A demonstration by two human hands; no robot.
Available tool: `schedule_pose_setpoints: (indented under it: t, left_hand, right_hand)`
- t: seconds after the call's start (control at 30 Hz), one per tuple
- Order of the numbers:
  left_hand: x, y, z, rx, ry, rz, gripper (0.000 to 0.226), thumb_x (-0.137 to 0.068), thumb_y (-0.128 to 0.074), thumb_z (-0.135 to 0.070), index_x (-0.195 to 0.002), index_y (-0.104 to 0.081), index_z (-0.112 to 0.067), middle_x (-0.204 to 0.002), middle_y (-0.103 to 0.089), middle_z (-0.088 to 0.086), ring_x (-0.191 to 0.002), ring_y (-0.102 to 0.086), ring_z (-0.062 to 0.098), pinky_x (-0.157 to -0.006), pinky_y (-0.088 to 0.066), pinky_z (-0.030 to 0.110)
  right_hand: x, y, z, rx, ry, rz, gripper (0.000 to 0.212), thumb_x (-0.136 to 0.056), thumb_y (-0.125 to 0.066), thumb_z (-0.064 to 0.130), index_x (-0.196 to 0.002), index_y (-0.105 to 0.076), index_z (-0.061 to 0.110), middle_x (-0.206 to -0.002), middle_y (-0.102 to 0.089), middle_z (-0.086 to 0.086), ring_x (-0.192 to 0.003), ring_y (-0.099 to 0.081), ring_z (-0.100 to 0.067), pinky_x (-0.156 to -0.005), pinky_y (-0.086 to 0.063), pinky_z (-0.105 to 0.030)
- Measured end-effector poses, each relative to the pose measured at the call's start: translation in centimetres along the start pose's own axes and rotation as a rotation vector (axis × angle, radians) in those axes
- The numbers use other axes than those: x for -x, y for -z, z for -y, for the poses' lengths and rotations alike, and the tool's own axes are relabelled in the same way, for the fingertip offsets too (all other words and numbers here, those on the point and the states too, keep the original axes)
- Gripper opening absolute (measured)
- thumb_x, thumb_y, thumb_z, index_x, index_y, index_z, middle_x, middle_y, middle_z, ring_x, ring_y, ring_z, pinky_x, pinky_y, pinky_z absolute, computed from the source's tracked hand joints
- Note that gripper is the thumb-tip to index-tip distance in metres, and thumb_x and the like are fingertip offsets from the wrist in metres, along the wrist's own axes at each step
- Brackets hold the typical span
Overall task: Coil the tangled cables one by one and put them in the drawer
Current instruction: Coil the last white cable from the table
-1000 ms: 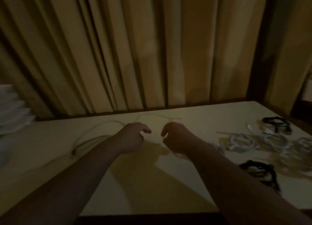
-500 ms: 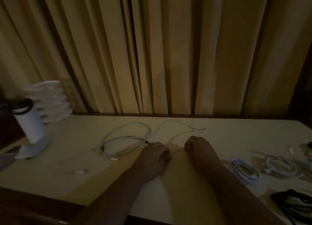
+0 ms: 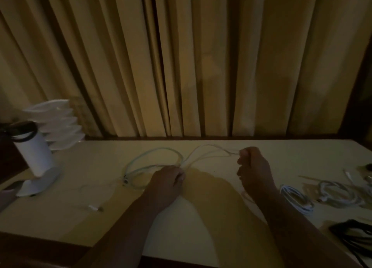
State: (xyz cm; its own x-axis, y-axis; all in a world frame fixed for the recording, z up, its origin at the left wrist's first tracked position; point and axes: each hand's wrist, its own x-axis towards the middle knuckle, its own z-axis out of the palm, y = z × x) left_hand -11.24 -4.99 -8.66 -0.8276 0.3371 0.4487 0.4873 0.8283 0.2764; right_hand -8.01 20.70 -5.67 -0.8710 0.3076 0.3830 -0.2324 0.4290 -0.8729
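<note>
Two hands hold a thin white cable over a dim table.

The left hand (image 3: 167,180) rests low on the table (image 3: 201,217), its fingers curled round the white cable (image 3: 155,154) where its loops cross. The right hand (image 3: 252,168), a little higher and to the right, pinches a strand of the same cable in curled fingers. The rest lies in loose loops on the table, left of the left hand. Coiled white cables (image 3: 297,200) and a black cable (image 3: 354,235) lie at the right. A white cylinder (image 3: 34,155) stands at the left, before the curtain (image 3: 201,66).
</note>
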Motion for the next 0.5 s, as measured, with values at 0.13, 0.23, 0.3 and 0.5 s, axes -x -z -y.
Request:
schedule_pose_setpoints:
  t: [0.13,0.23,0.3,0.5]
  left_hand:
    - [-0.2,1.9,1.6,0.057,0.069,-0.009,0.036,-0.098,-0.046,-0.043,-0.07,-0.058,-0.023,-0.066,-0.057,-0.006,-0.061,-0.052,0.008,-0.059,-0.039,0.032]
    - [-1.5,3.9,0.6,0.221,0.222,-0.06,0.03,-0.102,-0.052,-0.027,-0.075,-0.064,-0.024,-0.068,-0.059,-0.01,-0.061,-0.054,0.005,-0.057,-0.042,0.028]
    - [-3.3,5.1,-0.4,0.553,0.399,-0.129,0.028,-0.102,-0.05,-0.02,-0.08,-0.067,-0.017,-0.063,-0.054,-0.004,-0.055,-0.049,0.012,-0.054,-0.037,0.028]
    - [-8.4,9.6,-3.5,1.289,0.555,-0.071,0.027,-0.1,-0.036,-0.011,-0.088,-0.06,-0.007,-0.051,-0.036,-0.003,-0.046,-0.028,0.012,-0.049,-0.022,0.027]
  right_hand:
    - [-0.9,1.2,-0.3,-0.103,-0.092,-0.103,0.02,-0.107,-0.043,0.027,-0.111,-0.057,0.013,-0.094,-0.064,-0.007,-0.074,-0.063,-0.022,-0.058,-0.051,-0.032]
    - [-0.6,0.7,-0.1,-0.186,-0.126,-0.088,0.021,-0.105,-0.05,0.023,-0.122,-0.052,0.012,-0.098,-0.067,-0.009,-0.073,-0.067,-0.022,-0.062,-0.059,-0.036]
    - [-0.2,-0.1,0.8,-0.315,-0.163,-0.072,0.032,-0.103,-0.055,0.019,-0.132,-0.041,0.015,-0.099,-0.068,-0.008,-0.076,-0.069,-0.023,-0.066,-0.061,-0.04]
    - [1.3,-3.8,5.3,-0.416,-0.164,0.229,0.049,-0.099,-0.061,0.011,-0.142,-0.038,0.013,-0.11,-0.067,-0.011,-0.085,-0.072,-0.029,-0.07,-0.061,-0.042]
